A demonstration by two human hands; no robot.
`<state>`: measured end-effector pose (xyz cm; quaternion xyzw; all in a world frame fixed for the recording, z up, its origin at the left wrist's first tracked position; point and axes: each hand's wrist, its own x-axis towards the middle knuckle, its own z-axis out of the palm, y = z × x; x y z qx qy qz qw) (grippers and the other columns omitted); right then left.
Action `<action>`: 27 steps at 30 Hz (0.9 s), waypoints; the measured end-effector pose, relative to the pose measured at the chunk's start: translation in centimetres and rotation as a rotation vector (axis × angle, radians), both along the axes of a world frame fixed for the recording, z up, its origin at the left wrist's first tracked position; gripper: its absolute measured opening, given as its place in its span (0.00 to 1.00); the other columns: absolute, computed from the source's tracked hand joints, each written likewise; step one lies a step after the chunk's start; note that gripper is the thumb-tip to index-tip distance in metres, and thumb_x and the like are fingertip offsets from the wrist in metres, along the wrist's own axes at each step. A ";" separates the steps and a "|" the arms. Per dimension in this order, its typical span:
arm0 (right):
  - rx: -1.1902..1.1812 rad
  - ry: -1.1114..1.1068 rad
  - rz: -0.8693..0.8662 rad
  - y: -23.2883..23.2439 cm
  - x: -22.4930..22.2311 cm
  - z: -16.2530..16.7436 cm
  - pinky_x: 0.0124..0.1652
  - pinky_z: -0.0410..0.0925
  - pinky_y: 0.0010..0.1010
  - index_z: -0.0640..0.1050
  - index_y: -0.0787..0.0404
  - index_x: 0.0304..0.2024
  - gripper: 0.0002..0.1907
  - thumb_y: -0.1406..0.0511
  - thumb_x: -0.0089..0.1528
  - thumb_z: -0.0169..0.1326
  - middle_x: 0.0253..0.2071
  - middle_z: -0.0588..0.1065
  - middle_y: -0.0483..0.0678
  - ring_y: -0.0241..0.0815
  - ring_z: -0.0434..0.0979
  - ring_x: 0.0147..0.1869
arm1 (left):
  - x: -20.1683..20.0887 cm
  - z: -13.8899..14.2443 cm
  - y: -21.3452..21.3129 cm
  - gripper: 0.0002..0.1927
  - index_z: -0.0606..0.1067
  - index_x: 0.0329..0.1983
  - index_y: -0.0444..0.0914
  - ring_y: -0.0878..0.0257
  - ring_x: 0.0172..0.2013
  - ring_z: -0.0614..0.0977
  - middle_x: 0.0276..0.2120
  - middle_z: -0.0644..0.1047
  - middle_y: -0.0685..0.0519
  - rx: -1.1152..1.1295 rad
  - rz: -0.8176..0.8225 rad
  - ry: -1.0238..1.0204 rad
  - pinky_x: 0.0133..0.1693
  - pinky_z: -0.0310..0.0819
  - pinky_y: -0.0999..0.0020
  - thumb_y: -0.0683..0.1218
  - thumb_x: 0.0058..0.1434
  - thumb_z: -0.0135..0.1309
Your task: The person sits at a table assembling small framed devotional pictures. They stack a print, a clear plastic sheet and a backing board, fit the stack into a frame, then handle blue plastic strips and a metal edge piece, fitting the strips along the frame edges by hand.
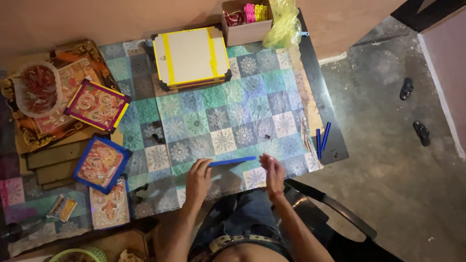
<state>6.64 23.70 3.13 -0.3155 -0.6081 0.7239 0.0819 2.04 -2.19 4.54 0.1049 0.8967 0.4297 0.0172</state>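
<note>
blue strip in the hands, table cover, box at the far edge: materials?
Blue strip: looks like thin paper or card tape, matte, straight and flat between left hand and right hand; could be plastic.
Table cover: likely printed paper or thin sheet, creased, faint sheen.
Box: plain brown cardboard, open top.
</note>
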 end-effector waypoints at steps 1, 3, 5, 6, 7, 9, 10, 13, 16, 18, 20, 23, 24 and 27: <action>0.021 -0.016 0.031 0.5 0.0 -0.1 0.52 0.74 0.31 0.78 0.68 0.57 0.22 0.57 0.71 0.47 0.50 0.82 0.55 0.42 0.82 0.52 | -0.3 0.1 -0.1 0.14 0.78 0.50 0.34 0.46 0.48 0.81 0.46 0.80 0.46 -0.002 -0.010 -0.015 0.48 0.76 0.56 0.37 0.61 0.57; 0.063 -0.048 0.090 1.5 0.0 -0.2 0.51 0.73 0.31 0.76 0.69 0.59 0.22 0.59 0.70 0.49 0.50 0.81 0.57 0.42 0.81 0.51 | -1.3 0.2 -0.1 0.13 0.79 0.49 0.36 0.49 0.45 0.83 0.45 0.81 0.47 -0.006 -0.030 -0.053 0.47 0.77 0.58 0.38 0.61 0.58; 0.043 -0.070 0.139 2.1 0.4 -0.4 0.50 0.73 0.32 0.75 0.69 0.60 0.23 0.59 0.69 0.51 0.51 0.81 0.56 0.43 0.81 0.51 | -1.9 0.3 -0.3 0.13 0.80 0.48 0.37 0.49 0.43 0.83 0.44 0.81 0.47 -0.009 -0.041 -0.059 0.45 0.78 0.58 0.39 0.59 0.59; 0.034 -0.081 0.163 2.4 0.6 -0.4 0.50 0.73 0.32 0.74 0.68 0.61 0.23 0.60 0.68 0.52 0.51 0.81 0.56 0.44 0.82 0.50 | -2.2 0.2 -0.4 0.13 0.80 0.47 0.37 0.48 0.42 0.83 0.43 0.82 0.47 -0.010 -0.040 -0.044 0.44 0.78 0.58 0.40 0.58 0.60; -0.021 -0.100 0.184 2.6 0.7 -0.4 0.50 0.73 0.32 0.73 0.68 0.61 0.24 0.59 0.68 0.52 0.51 0.81 0.56 0.44 0.82 0.50 | -2.4 0.2 -0.6 0.13 0.81 0.47 0.37 0.47 0.42 0.83 0.42 0.82 0.46 -0.010 -0.038 -0.028 0.44 0.77 0.57 0.40 0.57 0.61; -0.133 -0.139 0.228 2.5 0.6 -0.5 0.49 0.73 0.33 0.72 0.68 0.63 0.25 0.59 0.69 0.51 0.51 0.80 0.56 0.44 0.82 0.50 | -3.0 -0.3 -0.8 0.15 0.81 0.48 0.38 0.49 0.41 0.84 0.42 0.83 0.46 0.040 0.022 -0.075 0.43 0.78 0.59 0.41 0.57 0.64; -0.177 -0.180 0.234 2.3 0.6 -0.5 0.49 0.73 0.33 0.71 0.67 0.64 0.25 0.59 0.69 0.51 0.52 0.80 0.56 0.44 0.82 0.50 | -3.1 -0.6 -1.0 0.16 0.81 0.49 0.38 0.50 0.41 0.85 0.43 0.83 0.46 0.064 0.052 -0.101 0.43 0.79 0.60 0.42 0.57 0.65; -0.297 -0.268 0.260 1.1 0.3 -0.5 0.50 0.74 0.33 0.69 0.64 0.66 0.26 0.58 0.68 0.50 0.53 0.80 0.56 0.44 0.82 0.51 | -3.2 -1.9 -1.9 0.18 0.81 0.53 0.38 0.56 0.40 0.86 0.40 0.84 0.46 0.058 0.126 -0.302 0.42 0.79 0.61 0.45 0.60 0.67; -0.354 -0.241 0.308 -0.4 0.1 -0.1 0.51 0.74 0.32 0.67 0.61 0.67 0.27 0.59 0.67 0.51 0.55 0.79 0.53 0.43 0.82 0.53 | -2.6 -3.3 -2.3 0.23 0.79 0.57 0.34 0.59 0.39 0.85 0.41 0.84 0.49 0.414 0.213 -0.630 0.39 0.84 0.64 0.46 0.60 0.64; -0.340 -0.162 0.355 -1.2 0.0 0.3 0.52 0.74 0.30 0.67 0.60 0.67 0.27 0.60 0.67 0.52 0.56 0.79 0.51 0.40 0.81 0.55 | -1.7 -3.7 -2.1 0.29 0.72 0.62 0.32 0.60 0.41 0.85 0.46 0.82 0.48 0.551 0.299 -0.749 0.39 0.86 0.63 0.46 0.58 0.65; -0.340 -0.080 0.304 -2.1 -0.5 0.3 0.51 0.75 0.32 0.71 0.65 0.64 0.24 0.62 0.67 0.55 0.53 0.78 0.50 0.39 0.79 0.52 | -0.4 -4.2 -2.2 0.34 0.68 0.65 0.31 0.59 0.42 0.85 0.49 0.80 0.46 0.655 0.357 -0.843 0.40 0.87 0.63 0.46 0.58 0.65; -0.262 -0.042 0.272 -2.8 -1.0 0.1 0.49 0.76 0.32 0.77 0.70 0.57 0.20 0.64 0.67 0.57 0.49 0.80 0.48 0.37 0.80 0.49 | 1.8 -4.3 -1.8 0.35 0.66 0.67 0.31 0.56 0.41 0.84 0.52 0.79 0.45 0.712 0.426 -0.958 0.40 0.83 0.64 0.46 0.59 0.65; -0.221 -0.042 0.268 -2.8 -1.1 0.0 0.48 0.76 0.31 0.79 0.71 0.55 0.18 0.64 0.67 0.57 0.47 0.81 0.47 0.36 0.81 0.48 | 2.4 -4.2 -1.8 0.34 0.66 0.67 0.33 0.54 0.40 0.84 0.51 0.79 0.46 0.700 0.460 -1.001 0.39 0.81 0.64 0.46 0.59 0.64; -0.184 -0.020 0.304 -2.4 -1.5 -0.5 0.46 0.77 0.32 0.80 0.71 0.51 0.15 0.65 0.67 0.57 0.43 0.82 0.46 0.35 0.82 0.44 | 3.6 -4.3 -1.3 0.30 0.71 0.63 0.31 0.57 0.42 0.83 0.49 0.79 0.48 0.832 0.437 -0.979 0.40 0.83 0.63 0.46 0.59 0.64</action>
